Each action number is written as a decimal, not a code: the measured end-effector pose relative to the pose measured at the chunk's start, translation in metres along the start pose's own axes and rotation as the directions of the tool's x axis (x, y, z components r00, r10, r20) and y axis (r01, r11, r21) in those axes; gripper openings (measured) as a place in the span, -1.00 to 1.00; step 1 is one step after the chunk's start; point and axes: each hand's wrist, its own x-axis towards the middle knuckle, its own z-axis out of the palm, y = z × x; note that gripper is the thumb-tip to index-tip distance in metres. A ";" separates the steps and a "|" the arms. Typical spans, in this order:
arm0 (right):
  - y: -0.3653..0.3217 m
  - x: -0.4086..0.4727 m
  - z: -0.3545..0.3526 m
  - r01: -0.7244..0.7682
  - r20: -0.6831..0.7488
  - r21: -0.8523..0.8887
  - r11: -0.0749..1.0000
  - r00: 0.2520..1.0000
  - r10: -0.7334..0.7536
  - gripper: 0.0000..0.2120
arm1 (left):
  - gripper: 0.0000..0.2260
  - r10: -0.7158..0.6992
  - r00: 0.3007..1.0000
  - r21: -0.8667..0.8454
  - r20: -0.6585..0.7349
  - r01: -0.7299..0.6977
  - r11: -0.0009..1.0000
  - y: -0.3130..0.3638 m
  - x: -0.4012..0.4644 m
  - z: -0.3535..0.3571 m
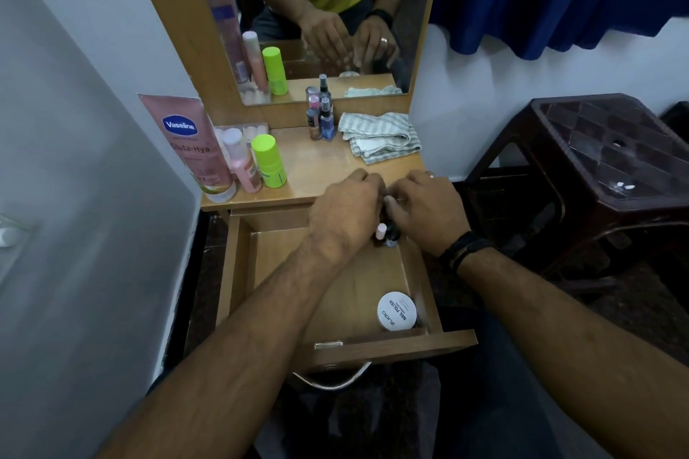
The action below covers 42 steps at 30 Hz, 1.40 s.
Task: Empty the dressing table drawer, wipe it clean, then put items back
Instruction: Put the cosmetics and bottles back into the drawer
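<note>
Both hands (pixel 387 205) hold small bottles (pixel 386 235) upright over the open drawer (pixel 328 272).

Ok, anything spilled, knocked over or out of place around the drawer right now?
Nothing stands out. The small bottles under the hands stand upright at the back of the drawer, the round nail polish tub sits flat near its front, and the striped cloth lies bunched on the tabletop. No spills visible.

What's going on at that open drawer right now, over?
Both hands, left hand and right hand, over the drawer back corner, handling small bottles. White jar at front right. Folded cloth on the tabletop. Nothing blocking.
</note>
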 end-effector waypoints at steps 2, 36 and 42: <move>-0.011 0.019 -0.011 0.001 -0.037 0.045 0.999 0.999 0.000 -0.73 | -0.83 0.009 0.995 -0.005 -0.094 -0.010 1.000 -0.001 0.011 -0.019; -0.069 0.152 -0.006 -0.051 0.010 0.259 0.964 0.999 0.050 -0.87 | -0.74 -0.292 0.956 0.197 -0.033 0.292 0.936 -0.068 0.114 -0.062; -0.063 0.145 -0.004 -0.044 -0.038 0.357 0.933 0.997 0.061 -0.86 | -0.74 -0.255 0.966 0.185 -0.050 0.260 0.948 -0.064 0.108 -0.065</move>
